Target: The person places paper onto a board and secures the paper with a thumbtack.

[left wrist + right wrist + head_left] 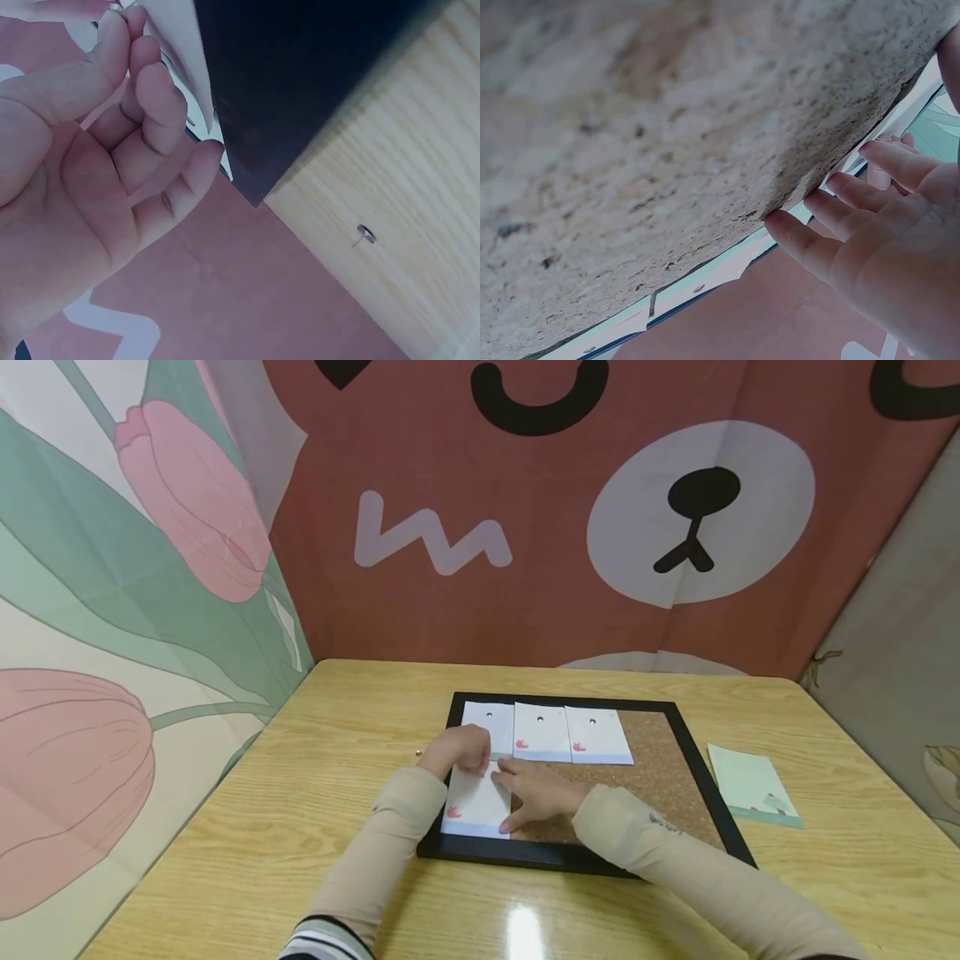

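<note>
My left hand (465, 748) is over the left side of a black-framed cork board (652, 810). Its thumb and index finger pinch a small metallic thumbtack (117, 7) above the lower-left note sheet (471, 806). That sheet is white with a red print and a blue bottom strip. My right hand (543, 791) presses the sheet's right edge with spread fingers, some touching the cork in the right wrist view. A row of three similar sheets lies along the board's top, each with a tack; the left one (487, 718) is partly hidden by my left hand.
A loose thumbtack (366, 234) lies on the wooden table (360, 718) left of the board. To the board's right is a pale green notepad (752, 781). Behind the table hangs a printed cloth (450, 610).
</note>
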`<action>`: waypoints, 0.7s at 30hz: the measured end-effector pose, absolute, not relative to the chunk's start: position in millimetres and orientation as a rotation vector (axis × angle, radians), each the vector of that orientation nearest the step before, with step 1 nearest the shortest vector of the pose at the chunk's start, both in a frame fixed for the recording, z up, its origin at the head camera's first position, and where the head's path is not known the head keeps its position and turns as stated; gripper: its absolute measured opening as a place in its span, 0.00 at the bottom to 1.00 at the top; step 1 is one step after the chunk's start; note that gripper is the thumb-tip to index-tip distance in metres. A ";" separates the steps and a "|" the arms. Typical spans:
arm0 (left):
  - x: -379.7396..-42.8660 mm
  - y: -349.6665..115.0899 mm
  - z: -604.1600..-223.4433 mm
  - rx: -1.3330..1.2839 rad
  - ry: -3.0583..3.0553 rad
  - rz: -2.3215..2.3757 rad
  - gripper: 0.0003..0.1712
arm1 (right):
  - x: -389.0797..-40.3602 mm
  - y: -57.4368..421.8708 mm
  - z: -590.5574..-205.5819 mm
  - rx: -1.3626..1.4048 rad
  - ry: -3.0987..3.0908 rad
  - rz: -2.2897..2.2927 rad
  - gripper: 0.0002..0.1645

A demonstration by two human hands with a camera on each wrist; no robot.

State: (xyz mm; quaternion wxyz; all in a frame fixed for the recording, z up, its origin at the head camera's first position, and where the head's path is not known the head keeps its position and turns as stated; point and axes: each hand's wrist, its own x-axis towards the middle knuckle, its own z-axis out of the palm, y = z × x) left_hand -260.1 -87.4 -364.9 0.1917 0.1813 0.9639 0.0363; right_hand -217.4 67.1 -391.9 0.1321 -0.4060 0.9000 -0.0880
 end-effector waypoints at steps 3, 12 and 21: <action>-261.8 -86.6 -366.4 0.495 2.706 0.059 0.10 | -217.5 66.9 -392.2 -1.189 2.610 -0.254 0.48; -265.1 -82.9 -370.0 0.442 2.751 -0.030 0.02 | -217.5 66.4 -393.2 -1.180 2.620 -0.249 0.48; -266.1 -84.7 -371.8 0.403 2.755 0.075 0.04 | -217.0 66.5 -392.1 -1.164 2.615 -0.258 0.48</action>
